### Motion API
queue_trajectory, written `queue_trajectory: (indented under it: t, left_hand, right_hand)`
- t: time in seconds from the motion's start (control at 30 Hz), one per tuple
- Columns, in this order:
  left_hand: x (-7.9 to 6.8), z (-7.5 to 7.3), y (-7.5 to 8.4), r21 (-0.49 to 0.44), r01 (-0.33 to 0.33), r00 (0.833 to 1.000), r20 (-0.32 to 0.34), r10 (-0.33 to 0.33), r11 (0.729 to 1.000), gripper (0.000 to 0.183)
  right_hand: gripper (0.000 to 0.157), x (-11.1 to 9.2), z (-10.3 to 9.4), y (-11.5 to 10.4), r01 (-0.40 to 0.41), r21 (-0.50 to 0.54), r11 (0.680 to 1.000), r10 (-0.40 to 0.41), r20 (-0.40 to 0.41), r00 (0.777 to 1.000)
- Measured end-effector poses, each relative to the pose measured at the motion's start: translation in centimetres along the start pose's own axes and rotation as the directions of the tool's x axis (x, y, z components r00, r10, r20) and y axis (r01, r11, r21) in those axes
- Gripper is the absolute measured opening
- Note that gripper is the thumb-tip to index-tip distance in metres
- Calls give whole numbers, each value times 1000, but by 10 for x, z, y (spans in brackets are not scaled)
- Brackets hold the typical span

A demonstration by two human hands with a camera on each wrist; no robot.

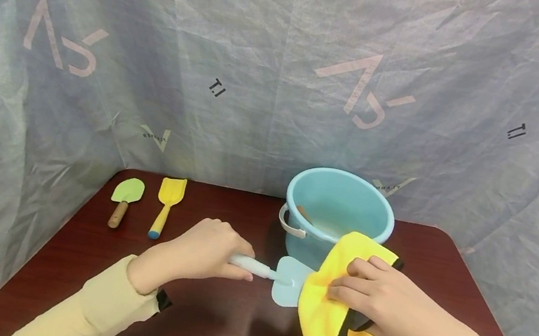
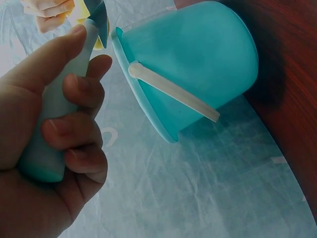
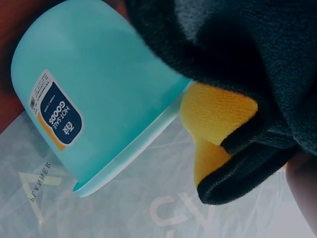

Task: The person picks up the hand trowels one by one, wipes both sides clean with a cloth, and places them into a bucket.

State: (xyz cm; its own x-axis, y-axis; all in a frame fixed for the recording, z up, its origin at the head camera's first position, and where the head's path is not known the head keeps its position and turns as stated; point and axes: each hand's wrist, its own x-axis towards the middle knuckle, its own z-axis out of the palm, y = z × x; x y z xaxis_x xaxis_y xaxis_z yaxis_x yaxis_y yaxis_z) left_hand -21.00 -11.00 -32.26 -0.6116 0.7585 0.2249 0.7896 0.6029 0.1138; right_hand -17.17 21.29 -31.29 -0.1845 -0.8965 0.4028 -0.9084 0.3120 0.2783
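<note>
My left hand (image 1: 204, 252) grips the pale handle of a light blue toy shovel (image 1: 289, 281), fingers wrapped round it in the left wrist view. The shovel's blade points right, its far edge against a yellow cloth (image 1: 324, 320) with dark edging. My right hand (image 1: 376, 299) holds that cloth bunched at the blade's tip; in the right wrist view the cloth's dark grey side hides most of the fingers. Just behind both hands stands a light blue bucket (image 1: 302, 245) with a white handle. Part of a brown object (image 1: 303, 214) shows inside it.
At the table's left lie a green-bladed trowel (image 1: 129, 191) with a wooden handle and a yellow toy shovel (image 1: 171, 193) with a blue handle end. The dark red table (image 1: 235, 210) backs onto a grey fabric sheet (image 1: 233, 126) that also hangs at both sides.
</note>
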Motion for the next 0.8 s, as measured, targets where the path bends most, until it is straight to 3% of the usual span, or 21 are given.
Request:
queue_trajectory:
  t: [0.17, 0.53, 0.8]
  left_hand:
    - [-6, -1, -3, -10, 18, 1000, -8, -18, 1000, 19]
    - [-18, -1, -10, -76, 52, 998, -21, -54, 996, 18]
    - [-24, 1, -11, -91, 69, 997, -23, -71, 993, 16]
  right_hand:
    - [61, -5, -2, -1, -31, -9, 999, 31, 17, 999]
    - [67, -14, -1, 2, 11, -1, 1000, -11, -105, 994]
    - [64, -24, 1, 2, -13, 26, 1000, 16, -115, 993]
